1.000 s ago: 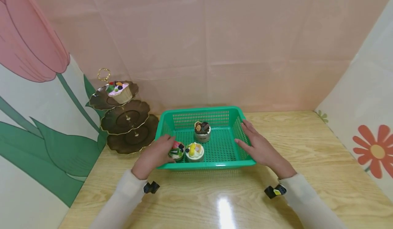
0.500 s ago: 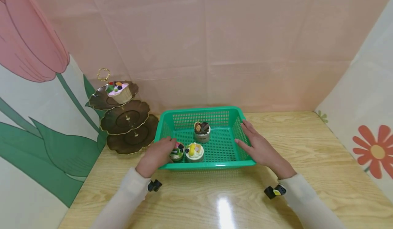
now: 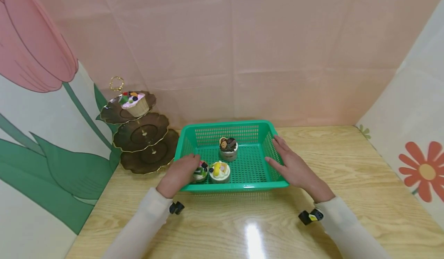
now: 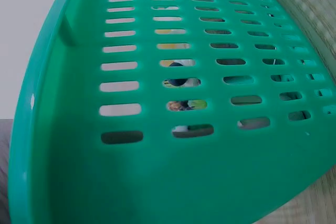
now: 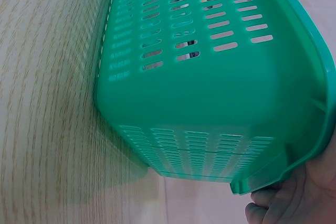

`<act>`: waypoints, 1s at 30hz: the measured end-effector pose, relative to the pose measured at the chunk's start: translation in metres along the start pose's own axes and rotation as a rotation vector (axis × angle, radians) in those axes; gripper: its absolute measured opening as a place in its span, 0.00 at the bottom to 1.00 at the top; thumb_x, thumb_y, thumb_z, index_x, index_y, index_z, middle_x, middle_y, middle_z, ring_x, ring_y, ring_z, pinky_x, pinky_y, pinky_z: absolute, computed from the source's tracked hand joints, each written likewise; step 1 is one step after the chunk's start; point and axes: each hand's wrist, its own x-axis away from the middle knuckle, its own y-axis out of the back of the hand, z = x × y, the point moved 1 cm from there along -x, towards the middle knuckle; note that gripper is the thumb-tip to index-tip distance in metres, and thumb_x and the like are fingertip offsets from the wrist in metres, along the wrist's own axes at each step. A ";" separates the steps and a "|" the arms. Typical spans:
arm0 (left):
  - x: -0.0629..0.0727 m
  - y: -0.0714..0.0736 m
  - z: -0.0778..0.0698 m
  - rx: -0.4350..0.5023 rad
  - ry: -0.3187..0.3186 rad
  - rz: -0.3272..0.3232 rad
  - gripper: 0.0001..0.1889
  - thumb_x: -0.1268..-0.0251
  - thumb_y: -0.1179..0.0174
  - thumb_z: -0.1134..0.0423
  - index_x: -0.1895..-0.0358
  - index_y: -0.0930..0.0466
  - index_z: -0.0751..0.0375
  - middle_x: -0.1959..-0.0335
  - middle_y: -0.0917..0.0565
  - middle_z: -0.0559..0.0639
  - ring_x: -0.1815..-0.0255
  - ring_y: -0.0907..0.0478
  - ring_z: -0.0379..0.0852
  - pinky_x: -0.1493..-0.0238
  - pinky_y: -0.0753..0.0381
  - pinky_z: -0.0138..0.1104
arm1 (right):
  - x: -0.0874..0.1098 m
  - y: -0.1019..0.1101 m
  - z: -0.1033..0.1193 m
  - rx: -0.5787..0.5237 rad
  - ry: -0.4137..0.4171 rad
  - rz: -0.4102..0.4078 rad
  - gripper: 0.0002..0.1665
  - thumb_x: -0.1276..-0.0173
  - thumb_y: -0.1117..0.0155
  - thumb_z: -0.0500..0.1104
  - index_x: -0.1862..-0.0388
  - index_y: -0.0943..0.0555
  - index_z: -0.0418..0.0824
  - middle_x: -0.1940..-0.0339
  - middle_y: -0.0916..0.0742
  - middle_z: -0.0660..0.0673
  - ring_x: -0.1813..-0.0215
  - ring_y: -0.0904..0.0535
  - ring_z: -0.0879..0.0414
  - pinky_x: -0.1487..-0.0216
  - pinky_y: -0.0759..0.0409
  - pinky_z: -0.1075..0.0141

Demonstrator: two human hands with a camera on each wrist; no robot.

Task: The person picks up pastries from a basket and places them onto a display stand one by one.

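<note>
Covering one side of a fruit-topped cupcake (image 3: 201,172), the left hand (image 3: 179,175) hides its fingertips; I can't tell whether they grip. The right hand (image 3: 292,165) rests, fingers straight, at the right rim of a green basket (image 3: 236,187). That cupcake sits in its near left corner, beside a yellow-topped one (image 3: 220,173), with a chocolate-topped one (image 3: 229,150) farther back. Leftward stands a tiered stand (image 3: 130,136).

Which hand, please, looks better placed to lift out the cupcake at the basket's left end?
Probably the left hand: its fingers are at that cupcake, on the tiered stand's side. The right hand is at the opposite end of the green basket.
</note>
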 end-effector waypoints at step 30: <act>-0.004 -0.005 0.008 0.078 -0.019 -0.034 0.25 0.54 0.20 0.55 0.57 0.24 0.62 0.66 0.24 0.49 0.67 0.28 0.45 0.63 0.22 0.41 | 0.000 -0.001 -0.002 0.002 0.004 -0.005 0.49 0.23 0.52 0.65 0.20 0.51 0.33 0.16 0.52 0.40 0.17 0.59 0.42 0.26 0.45 0.37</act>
